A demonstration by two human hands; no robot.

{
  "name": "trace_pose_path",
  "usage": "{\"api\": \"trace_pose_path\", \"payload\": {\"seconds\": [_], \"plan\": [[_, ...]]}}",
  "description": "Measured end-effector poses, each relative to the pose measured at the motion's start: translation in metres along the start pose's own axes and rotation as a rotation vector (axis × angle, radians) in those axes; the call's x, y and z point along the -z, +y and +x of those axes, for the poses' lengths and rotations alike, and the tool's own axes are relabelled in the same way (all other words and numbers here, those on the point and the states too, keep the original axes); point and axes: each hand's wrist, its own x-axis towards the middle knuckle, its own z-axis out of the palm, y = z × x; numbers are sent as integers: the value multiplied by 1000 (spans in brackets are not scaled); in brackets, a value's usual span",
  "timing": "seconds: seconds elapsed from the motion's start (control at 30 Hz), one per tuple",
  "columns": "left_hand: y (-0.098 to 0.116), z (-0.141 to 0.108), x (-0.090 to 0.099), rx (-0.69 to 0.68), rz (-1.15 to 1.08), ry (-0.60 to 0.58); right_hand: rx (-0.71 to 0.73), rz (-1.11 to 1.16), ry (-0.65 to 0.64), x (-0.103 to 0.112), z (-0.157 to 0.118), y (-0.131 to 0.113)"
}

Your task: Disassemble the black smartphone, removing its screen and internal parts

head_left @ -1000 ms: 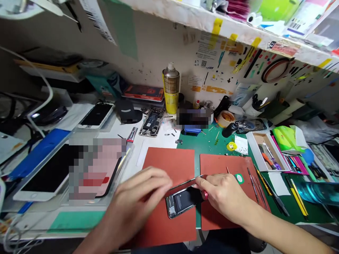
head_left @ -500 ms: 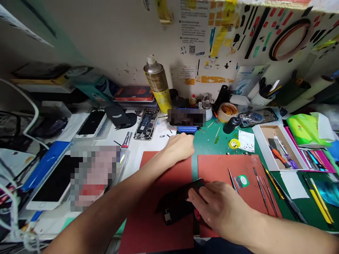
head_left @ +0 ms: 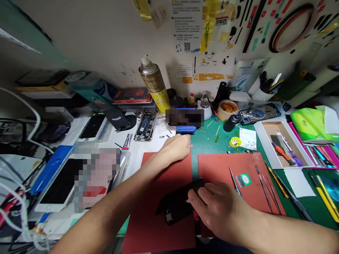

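My left hand (head_left: 178, 147) reaches across to the far edge of the left red mat (head_left: 156, 176), just in front of a blue phone stand (head_left: 186, 129). Its fingers are curled under, and whatever they hold, if anything, is hidden. My right hand (head_left: 215, 203) closes round the right side of a dark phone (head_left: 178, 204), which lies slanted above the left mat with a small light patch at its lower corner. Below that hand a bit of a red item (head_left: 196, 215) shows, mostly covered.
On the right red mat (head_left: 219, 164) lie a pointed tool (head_left: 235, 181), a small green-edged packet (head_left: 243, 180) and tweezers. An opened phone (head_left: 145, 126), a spray can (head_left: 155, 84) and a black bottle (head_left: 231, 122) stand behind. A white-framed phone (head_left: 60, 185) lies left, a tool box (head_left: 283, 146) right.
The camera view has tilted and shifted slightly. My left hand's fingers have turned a little, so the fingertips show more. My right hand and the dark phone stay nearly the same.
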Motion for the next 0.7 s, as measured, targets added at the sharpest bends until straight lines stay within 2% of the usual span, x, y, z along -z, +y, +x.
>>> {"api": "trace_pose_path", "payload": {"seconds": [0.17, 0.27, 0.33, 0.43, 0.5, 0.6, 0.7], "plan": [[-5, 0, -6, -17, -65, 33, -16, -3, 24, -2, -1, 0], [-10, -12, -2, -28, -110, 79, 10, -27, 34, -1, -2, -1], [-17, -32, 2, -37, -144, 130, 49, -67, 20, 1, -1, -1], [-37, -83, -3, -57, -241, 196, 52, -120, -22, 3, 0, -1], [-52, -124, -18, -116, -410, 218, 1, -100, -33, 4, 1, 0], [-68, -176, -53, -190, -564, 218, -32, -53, -26, 4, 5, 3], [-67, -200, -85, -254, -721, 216, -39, -49, -25, 5, 9, 5]]}}
